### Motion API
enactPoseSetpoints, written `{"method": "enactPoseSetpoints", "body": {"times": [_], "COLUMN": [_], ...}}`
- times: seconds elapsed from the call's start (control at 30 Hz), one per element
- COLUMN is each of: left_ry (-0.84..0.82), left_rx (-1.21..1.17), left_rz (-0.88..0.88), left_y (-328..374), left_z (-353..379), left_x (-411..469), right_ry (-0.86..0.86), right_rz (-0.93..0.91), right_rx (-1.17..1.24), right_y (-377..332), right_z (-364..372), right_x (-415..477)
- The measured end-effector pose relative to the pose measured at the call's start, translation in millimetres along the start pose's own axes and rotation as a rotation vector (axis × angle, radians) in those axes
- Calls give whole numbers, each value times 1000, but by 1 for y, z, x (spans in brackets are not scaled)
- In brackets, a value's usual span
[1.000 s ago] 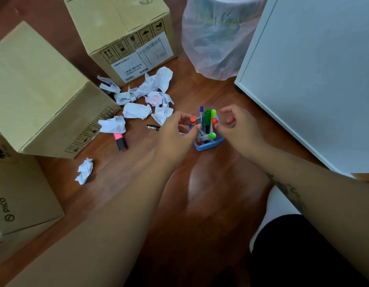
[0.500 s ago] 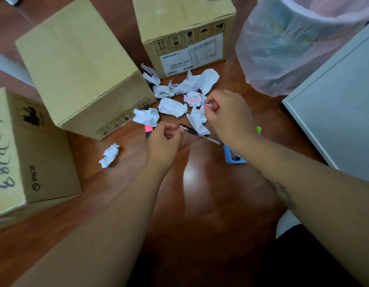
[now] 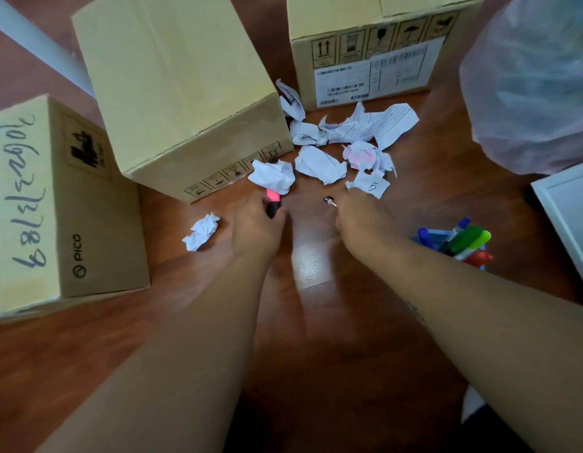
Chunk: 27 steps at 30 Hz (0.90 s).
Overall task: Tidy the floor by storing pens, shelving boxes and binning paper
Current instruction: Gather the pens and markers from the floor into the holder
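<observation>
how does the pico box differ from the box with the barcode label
The PICO box has dark handwriting along its top and a printed logo on its side; the barcode box carries a white shipping label and a row of handling symbols. The crumpled paper pile lies just in front of the barcode box, away from the PICO box. Both are closed brown cardboard boxes on the wooden floor.

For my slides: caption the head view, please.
Left hand grips a pink highlighter, right hand lies over a pen, beside crumpled paper on the floor.
</observation>
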<state>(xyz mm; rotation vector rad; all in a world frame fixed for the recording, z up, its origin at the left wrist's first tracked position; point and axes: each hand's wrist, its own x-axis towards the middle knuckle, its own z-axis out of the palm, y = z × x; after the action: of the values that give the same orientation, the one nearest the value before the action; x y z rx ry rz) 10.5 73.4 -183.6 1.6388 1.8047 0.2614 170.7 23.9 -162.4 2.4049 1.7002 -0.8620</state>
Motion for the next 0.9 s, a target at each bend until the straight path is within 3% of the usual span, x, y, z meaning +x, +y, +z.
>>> {"method": "enactPoseSetpoints", "body": {"times": [0.27,0.4,0.63,0.77,0.9], "left_ry": [-9,-60,-64,-157,-254], "left_rx": [127,25,-340,-560,-631], "left_rz": [-107,-234,-348,-280,-176], "left_y": [2,1,-11,-3,15], "left_z": [12,7,-19,-28,-32], "left_x": [21,17,-8,-28,-56], "right_ry": [-189,-297,0,243,398], "right_rz": [75,133,107,130,121], "right_rx": [-46,39,411,670,770], "right_y": [2,0,-8,-8,-4], "right_z": [6,3,-20,-35,-45], "right_x": [12,10,-14,-29,-52]}}
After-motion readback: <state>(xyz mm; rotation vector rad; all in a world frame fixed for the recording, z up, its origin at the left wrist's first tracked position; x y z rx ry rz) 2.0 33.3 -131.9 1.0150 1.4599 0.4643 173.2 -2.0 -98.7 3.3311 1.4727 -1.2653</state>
